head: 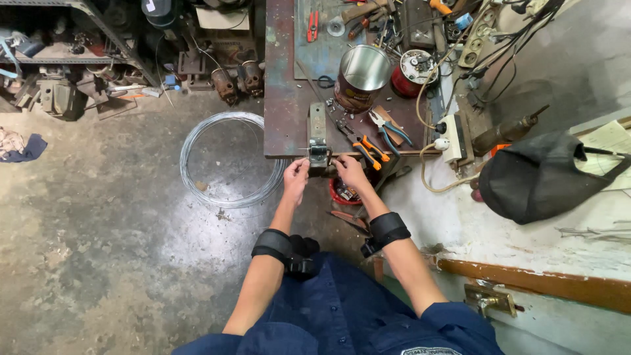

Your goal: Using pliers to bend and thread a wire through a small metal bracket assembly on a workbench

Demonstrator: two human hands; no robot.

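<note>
Metal fixture [318, 148] | bench edge [282, 155] | between both hands | left hand [296, 173], right hand [348, 169] fingers pinching its sides

Round coil of thin grey steel wire [230, 160] on stained concrete floor [98, 230], left of centre. Open shiny tin can [362, 75] standing upper centre on rust-brown metal workbench [282, 98]. Orange-handled pliers [365, 150] and blue-handled pliers [388, 129] just right of middle, lying near each other. Red round spool [414, 71] just right of the can. White power strip [453, 137] with tangled cables at bench's right edge. Black cloth bag [539, 177] at right, on pale ledge. Dark blue rag [23, 148] at far left. Grey metal shelf of machine parts [59, 59] in upper left corner. Brass latch [490, 300] lower right.
</note>
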